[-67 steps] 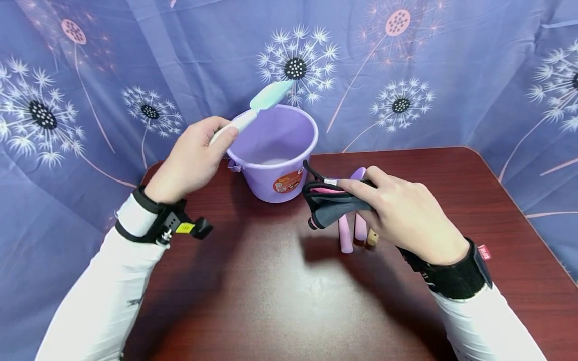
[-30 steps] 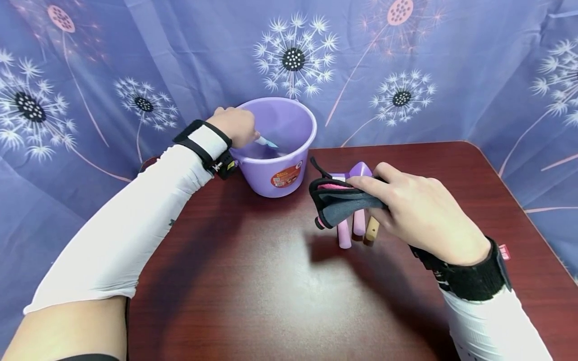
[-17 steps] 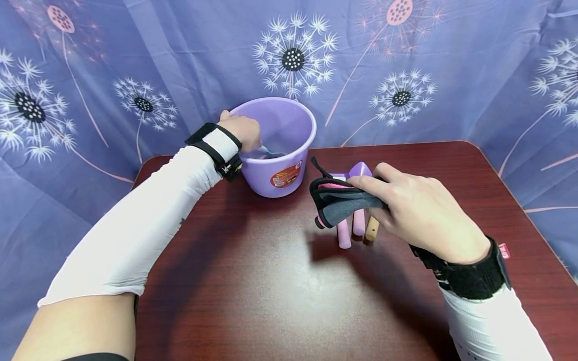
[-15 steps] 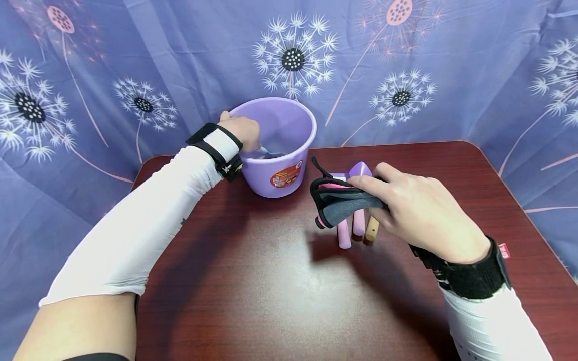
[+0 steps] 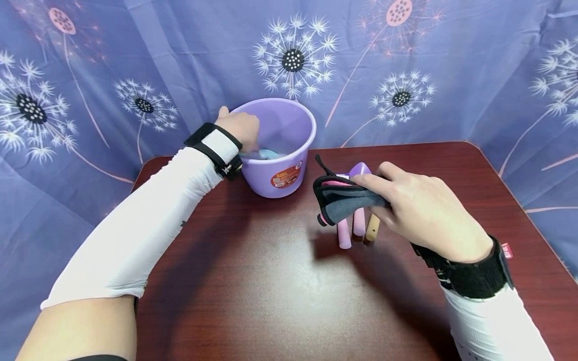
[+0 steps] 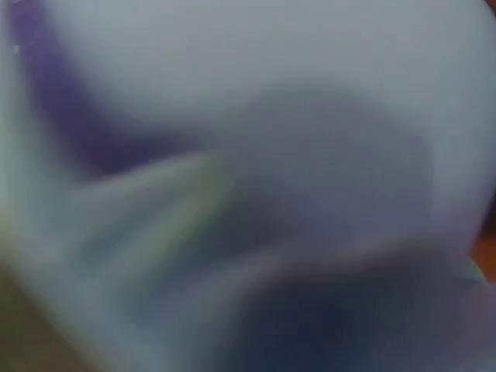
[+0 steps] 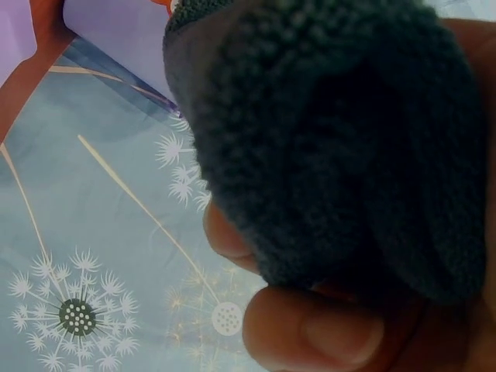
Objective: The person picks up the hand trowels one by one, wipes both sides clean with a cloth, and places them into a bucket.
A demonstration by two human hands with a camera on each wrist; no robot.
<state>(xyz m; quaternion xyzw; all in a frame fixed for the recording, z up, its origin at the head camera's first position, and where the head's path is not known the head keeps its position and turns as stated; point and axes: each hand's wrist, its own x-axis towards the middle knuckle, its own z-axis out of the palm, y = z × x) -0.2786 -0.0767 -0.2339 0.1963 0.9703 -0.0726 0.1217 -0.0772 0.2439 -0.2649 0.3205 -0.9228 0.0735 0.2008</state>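
My left hand [image 5: 241, 129] reaches over the near left rim into a purple bucket [image 5: 311, 113]; its fingers are hidden inside. The pale blue blade of a small hand trowel [image 5: 269, 154] shows low in the bucket by this hand, and I cannot tell whether the fingers still hold its handle. The left wrist view is blurred, with the pale bucket wall [image 6: 333, 46] behind greenish streaks. My right hand [image 5: 420, 205] grips a folded grey fabric piece [image 5: 349, 204] with black trim and pink inside, raised above the table. The right wrist view shows its fleecy dark surface [image 7: 302, 132] close up.
Under the right hand lie several tools: two pink handles [image 5: 344, 235] [image 5: 358, 223], a purple tool head [image 5: 360, 169] and a tan wooden handle [image 5: 372, 228]. The dark red table [image 5: 280, 301] meets a blue dandelion curtain [image 5: 343, 90] behind the bucket.
My left hand has carried the trowel from above the bucket down inside it, and the blade has since turned its face more upward. The right hand has shifted slightly right, still gripping the folded fabric.
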